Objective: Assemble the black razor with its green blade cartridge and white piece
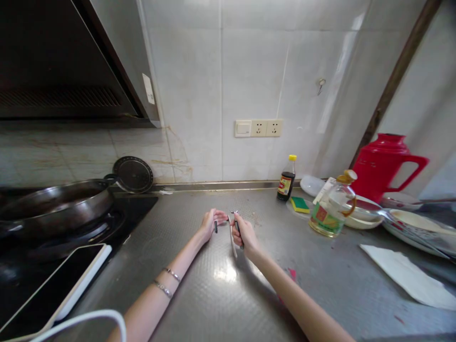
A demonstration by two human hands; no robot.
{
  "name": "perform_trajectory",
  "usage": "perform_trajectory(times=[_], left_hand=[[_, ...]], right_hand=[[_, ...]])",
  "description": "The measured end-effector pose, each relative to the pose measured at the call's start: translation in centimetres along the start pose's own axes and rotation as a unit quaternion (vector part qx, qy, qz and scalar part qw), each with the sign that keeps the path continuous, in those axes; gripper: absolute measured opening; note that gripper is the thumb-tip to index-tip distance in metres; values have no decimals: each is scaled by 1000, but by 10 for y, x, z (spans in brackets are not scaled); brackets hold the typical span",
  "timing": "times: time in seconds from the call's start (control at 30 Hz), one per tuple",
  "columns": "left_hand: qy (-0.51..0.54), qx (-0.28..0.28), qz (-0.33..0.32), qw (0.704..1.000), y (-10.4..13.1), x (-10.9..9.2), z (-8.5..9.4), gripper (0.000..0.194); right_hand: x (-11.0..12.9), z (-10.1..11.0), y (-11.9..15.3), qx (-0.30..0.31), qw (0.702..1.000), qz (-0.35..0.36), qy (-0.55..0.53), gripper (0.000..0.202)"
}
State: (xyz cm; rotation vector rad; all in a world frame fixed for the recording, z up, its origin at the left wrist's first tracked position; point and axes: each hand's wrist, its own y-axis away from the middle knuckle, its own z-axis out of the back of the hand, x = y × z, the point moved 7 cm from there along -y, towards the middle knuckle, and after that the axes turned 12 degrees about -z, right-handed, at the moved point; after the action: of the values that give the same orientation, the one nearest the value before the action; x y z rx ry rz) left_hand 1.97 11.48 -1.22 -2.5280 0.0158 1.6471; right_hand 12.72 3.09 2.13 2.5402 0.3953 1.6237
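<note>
Dimpled metal countertop (213, 308), right hand (246, 236) clenched slim black handle (238, 230), left hand (209, 222) at nine o'clock extended fingers, grip on short black rod (215, 227) was unclear

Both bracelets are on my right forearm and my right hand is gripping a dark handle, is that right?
Not quite: the head view shows both bracelets on your left forearm, not the right. Your right hand is indeed gripping a dark handle.
</note>
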Motion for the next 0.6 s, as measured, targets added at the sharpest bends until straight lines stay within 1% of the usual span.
perform_trajectory(times=[0.1, 0.2, 0.27, 0.33, 0.4, 0.47, 0.53, 0.6], left_hand=[[-78, -22, -79, 994, -2, -10, 6, 30], [-164, -66, -161, 971, -2, -28, 14, 25], [-186, -89, -192, 959, 0, -40, 18, 22], [-208, -94, -216, 949, 3, -51, 17, 21], [-245, -77, -240, 936, 8, -61, 11, 23], [-269, -43, -246, 930, 14, -66, 1, 23], [-269, -1, -234, 934, 20, -66, -9, 22], [-266, 32, -221, 938, 26, -64, -17, 18]], right_hand=[[6, 3, -1, -2, 1000, 15, 16, 44], [12, 8, -2, -12, 998, 30, 49, 43], [16, 12, -3, -31, 996, 34, 72, 41], [21, 18, -3, -57, 994, 39, 81, 37], [27, 23, -3, -85, 991, 60, 88, 32], [34, 28, -3, -111, 982, 94, 118, 30], [42, 31, -2, -140, 964, 140, 175, 29], [50, 33, 0, -166, 937, 194, 239, 25]])
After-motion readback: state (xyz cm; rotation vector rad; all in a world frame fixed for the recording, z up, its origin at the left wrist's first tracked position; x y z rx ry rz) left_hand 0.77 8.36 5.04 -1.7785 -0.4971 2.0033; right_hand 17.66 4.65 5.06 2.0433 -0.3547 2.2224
